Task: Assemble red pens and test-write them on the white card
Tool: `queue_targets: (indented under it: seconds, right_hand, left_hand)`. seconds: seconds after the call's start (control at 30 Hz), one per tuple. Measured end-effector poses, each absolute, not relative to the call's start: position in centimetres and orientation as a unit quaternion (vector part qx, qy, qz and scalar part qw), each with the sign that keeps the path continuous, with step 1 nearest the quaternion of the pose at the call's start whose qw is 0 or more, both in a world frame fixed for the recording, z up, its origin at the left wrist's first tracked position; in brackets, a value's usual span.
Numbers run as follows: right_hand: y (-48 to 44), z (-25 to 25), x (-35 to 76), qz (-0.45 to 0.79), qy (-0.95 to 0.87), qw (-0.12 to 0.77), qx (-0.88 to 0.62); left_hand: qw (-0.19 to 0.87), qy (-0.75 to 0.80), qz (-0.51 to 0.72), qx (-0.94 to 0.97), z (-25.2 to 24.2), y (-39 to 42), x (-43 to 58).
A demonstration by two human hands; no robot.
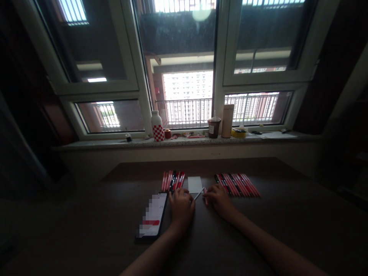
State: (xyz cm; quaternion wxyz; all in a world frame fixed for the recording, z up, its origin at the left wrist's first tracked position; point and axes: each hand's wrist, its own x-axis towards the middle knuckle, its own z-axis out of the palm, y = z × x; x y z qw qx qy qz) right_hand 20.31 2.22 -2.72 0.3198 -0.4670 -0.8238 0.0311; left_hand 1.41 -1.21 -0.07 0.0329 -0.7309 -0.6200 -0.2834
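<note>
My left hand (182, 205) is closed around the lower end of a slim, pale pen-like stick (199, 194), which slants up to the right. In my right hand (220, 198), thumb and fingers pinch a short pink pen-like piece (206, 200), close to the stick's upper tip. Whether the two pieces touch is too small to tell. Just beyond my hands lies a white paper square (195, 184). A row of pink, red and black pens (173, 181) lies beyond my left hand, and a wider row of similar pens (237, 184) lies beyond and right of my right hand.
A phone (153, 214) with a lit screen lies left of my left hand on the dark table (258, 230). Along the windowsill (184, 142) stand a checkered bottle (157, 126), a drink cup (214, 127), a tall tumbler (227, 121) and yellow tape (238, 133).
</note>
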Motion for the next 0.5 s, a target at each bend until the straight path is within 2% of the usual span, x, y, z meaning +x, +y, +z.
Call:
queue_targets:
  seconds: [0.5]
  right_hand:
    - [2.27,-2.81,20.29,0.035,-0.823,0.325,-0.464]
  left_hand:
    - [0.042,-0.61,-0.302,-0.731,0.03,-1.16,1.38]
